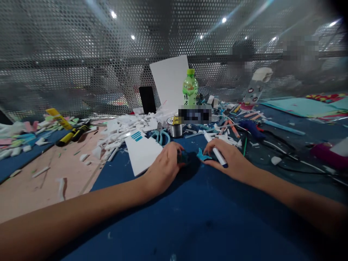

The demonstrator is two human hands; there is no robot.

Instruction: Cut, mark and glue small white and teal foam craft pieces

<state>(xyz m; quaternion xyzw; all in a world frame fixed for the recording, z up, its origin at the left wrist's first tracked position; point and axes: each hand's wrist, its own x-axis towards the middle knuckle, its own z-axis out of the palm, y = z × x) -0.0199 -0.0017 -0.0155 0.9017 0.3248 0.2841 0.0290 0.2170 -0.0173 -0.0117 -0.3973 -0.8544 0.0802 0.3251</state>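
Observation:
My left hand (163, 166) is curled over the blue mat (190, 217), its fingers round a small dark bluish thing (182, 157) whose kind I cannot make out. To its right, my right hand (230, 157) has a white marker pen (216, 150) lodged between thumb and fingers, its dark blue end pointing down toward me. Those fingertips also pinch a light blue, tail-shaped piece (202, 156). Left of my left hand lies a white sheet or pad (143, 156) with blue stripes. Blue-handled scissors (161, 137) rest just beyond.
A wire spool (176, 129) and a green bottle (190, 88) stand ahead. White foam scraps (116, 134) cover the left middle. A phone (147, 99) leans upright at the back. Cables (296, 159) and a blue tool (251, 129) lie to the right. A perforated metal panel (108, 72) closes the far side.

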